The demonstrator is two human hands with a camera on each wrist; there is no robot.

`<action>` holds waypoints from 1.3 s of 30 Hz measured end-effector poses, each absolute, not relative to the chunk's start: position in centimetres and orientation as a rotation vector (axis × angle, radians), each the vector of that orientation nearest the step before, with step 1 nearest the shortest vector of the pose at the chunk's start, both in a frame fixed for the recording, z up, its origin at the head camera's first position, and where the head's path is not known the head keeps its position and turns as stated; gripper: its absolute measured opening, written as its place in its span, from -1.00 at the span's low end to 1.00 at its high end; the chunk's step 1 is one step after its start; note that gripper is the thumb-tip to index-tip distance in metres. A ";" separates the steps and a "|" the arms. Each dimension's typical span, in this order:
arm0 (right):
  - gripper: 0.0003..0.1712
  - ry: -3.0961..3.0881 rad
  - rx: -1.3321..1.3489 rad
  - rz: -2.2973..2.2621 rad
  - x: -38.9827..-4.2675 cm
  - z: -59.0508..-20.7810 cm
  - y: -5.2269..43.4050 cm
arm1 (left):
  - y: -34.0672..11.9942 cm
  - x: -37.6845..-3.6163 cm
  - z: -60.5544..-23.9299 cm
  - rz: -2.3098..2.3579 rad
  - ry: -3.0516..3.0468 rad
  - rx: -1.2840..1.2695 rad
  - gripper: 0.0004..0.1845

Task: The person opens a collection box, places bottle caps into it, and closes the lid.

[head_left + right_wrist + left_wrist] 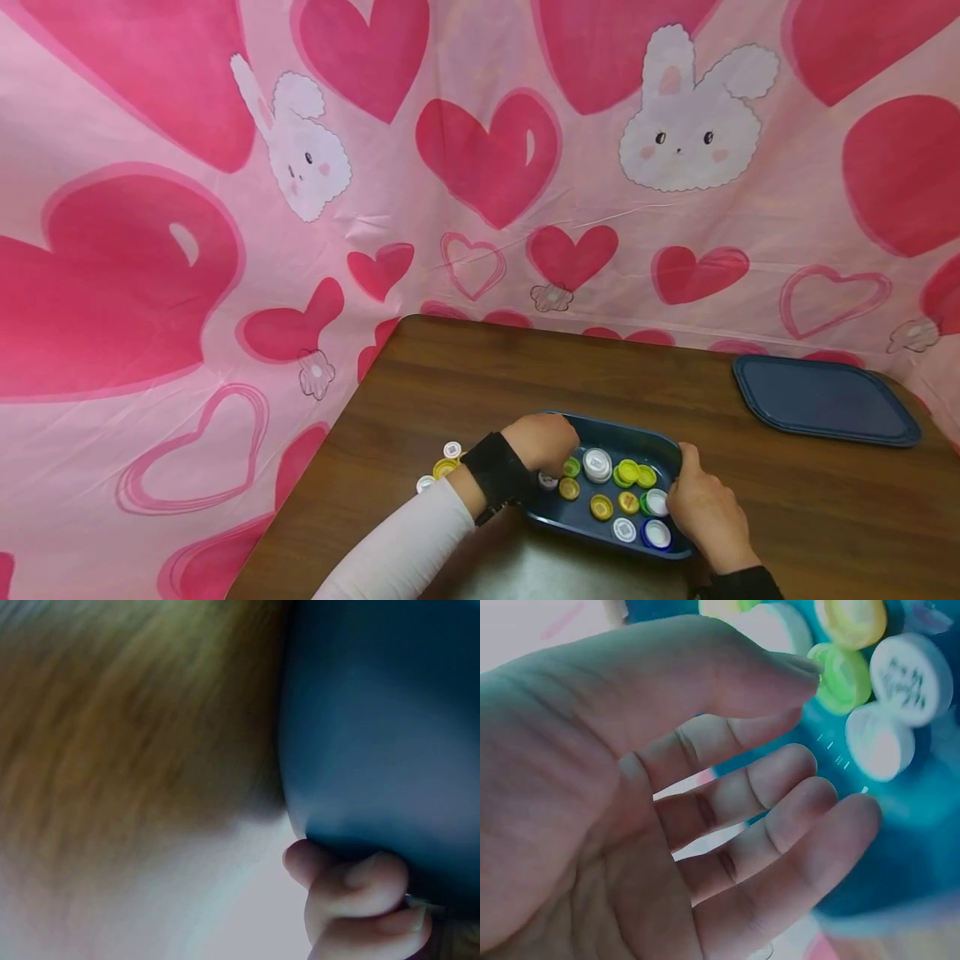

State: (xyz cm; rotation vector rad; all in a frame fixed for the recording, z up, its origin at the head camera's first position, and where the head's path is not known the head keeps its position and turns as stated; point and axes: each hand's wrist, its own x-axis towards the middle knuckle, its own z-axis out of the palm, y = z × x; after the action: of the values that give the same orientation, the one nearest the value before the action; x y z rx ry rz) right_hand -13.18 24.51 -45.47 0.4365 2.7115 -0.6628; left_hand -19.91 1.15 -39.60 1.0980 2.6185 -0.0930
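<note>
Wooden table [465,375]: right hand [705,512] grips blue container [645,442] rim; left hand [543,442], fingers relaxed and empty, over bottle caps [626,492].

a brown wooden table [450,375] bears a blue tray [660,446], a blue lid [825,398] and loose caps [442,465].

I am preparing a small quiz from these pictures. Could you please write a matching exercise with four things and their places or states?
Things:
1. left hand
2. right hand
3. blue lid
4. blue tray

Places or states:
A. lies alone at the table's far right
B. grips the tray's right edge
C. holds many bottle caps
D. open-fingered over the caps

Pairs: 1-D, 2-B, 3-A, 4-C
</note>
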 end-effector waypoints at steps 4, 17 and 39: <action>-0.29 2.711 0.441 -0.661 -13.2 -45.4 24.4 | -0.5 -20.5 -38.5 0.018 2.672 1.051 -0.93; -0.28 2.708 0.444 -0.654 -13.2 -45.3 24.5 | -9.0 -22.0 -38.0 0.214 2.802 0.787 -0.71; -0.25 2.671 0.456 -0.655 -13.5 -45.7 24.5 | -13.3 -21.6 -42.6 0.414 2.673 0.485 -0.79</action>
State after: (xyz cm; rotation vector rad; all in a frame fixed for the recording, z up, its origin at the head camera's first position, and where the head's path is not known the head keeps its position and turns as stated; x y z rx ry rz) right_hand -13.50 24.48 -45.69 0.4561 2.6710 -0.6547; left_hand -21.56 -13.30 -42.58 0.4851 2.6729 0.4139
